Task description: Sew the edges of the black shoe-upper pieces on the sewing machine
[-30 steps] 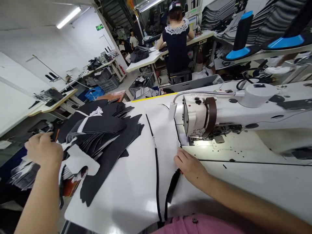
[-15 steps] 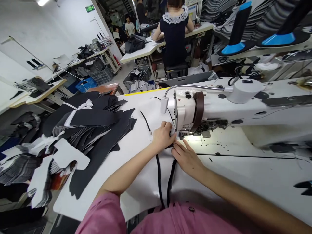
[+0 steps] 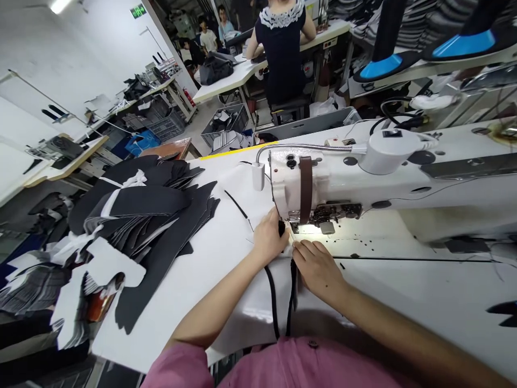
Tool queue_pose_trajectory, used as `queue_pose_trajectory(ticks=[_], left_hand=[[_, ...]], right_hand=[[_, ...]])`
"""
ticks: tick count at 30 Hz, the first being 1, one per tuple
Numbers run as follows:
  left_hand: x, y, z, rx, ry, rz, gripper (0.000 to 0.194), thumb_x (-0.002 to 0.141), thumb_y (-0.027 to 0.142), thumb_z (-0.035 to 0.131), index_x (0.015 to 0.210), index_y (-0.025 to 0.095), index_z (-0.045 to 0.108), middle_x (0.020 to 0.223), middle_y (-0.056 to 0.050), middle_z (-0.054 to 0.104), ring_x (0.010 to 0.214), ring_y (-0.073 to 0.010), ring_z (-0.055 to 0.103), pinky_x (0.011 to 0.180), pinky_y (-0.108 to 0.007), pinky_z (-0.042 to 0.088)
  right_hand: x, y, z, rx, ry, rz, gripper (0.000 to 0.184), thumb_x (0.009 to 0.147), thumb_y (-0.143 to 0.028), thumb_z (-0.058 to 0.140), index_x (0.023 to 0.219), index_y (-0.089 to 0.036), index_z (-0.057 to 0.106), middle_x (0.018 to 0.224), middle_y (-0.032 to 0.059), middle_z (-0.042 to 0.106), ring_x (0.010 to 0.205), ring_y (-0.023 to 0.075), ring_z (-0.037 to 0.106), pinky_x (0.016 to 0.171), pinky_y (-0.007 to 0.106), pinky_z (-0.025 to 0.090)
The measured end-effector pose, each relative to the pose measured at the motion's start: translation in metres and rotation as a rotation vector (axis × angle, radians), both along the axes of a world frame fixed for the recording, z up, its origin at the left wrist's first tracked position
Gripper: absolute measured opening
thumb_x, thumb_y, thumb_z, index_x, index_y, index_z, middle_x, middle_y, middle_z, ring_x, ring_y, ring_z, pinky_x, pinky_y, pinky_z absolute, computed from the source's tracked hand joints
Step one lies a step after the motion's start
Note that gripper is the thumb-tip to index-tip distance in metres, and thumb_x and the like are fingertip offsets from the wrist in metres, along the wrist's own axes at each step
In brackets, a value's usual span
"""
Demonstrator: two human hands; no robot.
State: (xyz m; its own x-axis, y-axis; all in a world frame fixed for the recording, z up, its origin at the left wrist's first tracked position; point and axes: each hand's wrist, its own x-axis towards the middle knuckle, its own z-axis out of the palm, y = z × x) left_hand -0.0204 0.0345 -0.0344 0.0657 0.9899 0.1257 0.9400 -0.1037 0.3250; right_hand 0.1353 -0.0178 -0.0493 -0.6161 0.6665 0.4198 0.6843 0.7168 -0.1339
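Note:
At the needle end of a white sewing machine [image 3: 288, 183], my two hands work close together. My left hand [image 3: 270, 237] is closed, with a bit of black material showing between thumb and fingers. My right hand [image 3: 317, 264] has its fingers pressed together at the upper end of a black strip [image 3: 291, 296], beside the presser foot. A thin greyish edge shows along this strip. Another length of black strip [image 3: 273, 296] runs from under my left wrist down to my lap; whether the two lengths join is hidden. My fingers cover most of the work.
Stacked dark fabric pieces [image 3: 161, 215] tied with white strips lie left on the white table [image 3: 218, 296]. A short black cord [image 3: 236, 203] rests beyond my left hand. Dark-bladed snips [image 3: 503, 312] sit far right. Thread cones [image 3: 388, 32] stand behind; a person [image 3: 283, 59] sits ahead.
My view has shifted slightly, moving the machine leftward in the picture. My hands have drawn a little apart, and the strip under my right hand shows more, with a greyish edge.

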Motion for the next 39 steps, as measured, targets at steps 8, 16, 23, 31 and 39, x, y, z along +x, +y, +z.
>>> queue_pose_trajectory(ticks=[8, 16, 23, 31, 39], left_hand=[[0.009, 0.027, -0.018, 0.014, 0.130, -0.091, 0.020, 0.081, 0.020, 0.050, 0.099, 0.016, 0.060, 0.096, -0.012, 0.063, 0.098, -0.0262, 0.057, 0.081, -0.035, 0.045], [0.007, 0.029, -0.019, 0.009, 0.187, -0.190, 0.020, 0.085, 0.019, 0.045, 0.097, 0.016, 0.061, 0.092, -0.012, 0.063, 0.095, -0.0259, 0.057, 0.080, -0.037, 0.046], [0.007, 0.028, -0.023, 0.062, 0.182, -0.219, 0.021, 0.085, 0.019, 0.044, 0.095, 0.015, 0.062, 0.090, -0.012, 0.063, 0.095, -0.0264, 0.058, 0.081, -0.038, 0.045], [-0.001, 0.025, 0.000, 0.065, 0.112, -0.226, 0.015, 0.084, 0.020, 0.048, 0.091, 0.016, 0.061, 0.096, -0.010, 0.063, 0.098, -0.0234, 0.057, 0.083, -0.035, 0.047], [-0.043, -0.050, 0.051, 0.339, 0.004, -0.255, 0.026, 0.088, 0.043, 0.054, 0.096, 0.019, 0.056, 0.077, -0.004, 0.061, 0.069, -0.0159, 0.059, 0.063, -0.028, 0.048]], right_hand=[[-0.001, 0.010, -0.010, 0.140, -0.010, -0.116, 0.024, 0.078, 0.001, 0.049, 0.096, -0.005, 0.064, 0.105, 0.0151, 0.062, 0.090, 0.0233, 0.051, 0.077, 0.035, 0.038], [0.000, 0.007, -0.008, 0.129, -0.061, -0.124, 0.026, 0.082, -0.001, 0.047, 0.102, -0.004, 0.062, 0.109, 0.0185, 0.061, 0.093, 0.0250, 0.051, 0.081, 0.039, 0.039], [0.001, 0.006, -0.011, 0.175, -0.073, -0.122, 0.029, 0.082, 0.000, 0.042, 0.103, -0.005, 0.062, 0.109, 0.0164, 0.061, 0.094, 0.0237, 0.052, 0.088, 0.039, 0.040], [-0.003, 0.009, -0.013, 0.144, -0.055, -0.129, 0.030, 0.080, 0.000, 0.043, 0.104, -0.005, 0.059, 0.108, 0.0169, 0.059, 0.096, 0.0252, 0.053, 0.088, 0.040, 0.044], [-0.005, -0.013, -0.014, -0.024, 0.044, -0.031, 0.031, 0.077, -0.001, 0.052, 0.106, -0.010, 0.055, 0.104, 0.0119, 0.055, 0.119, 0.0279, 0.046, 0.101, 0.039, 0.040]])
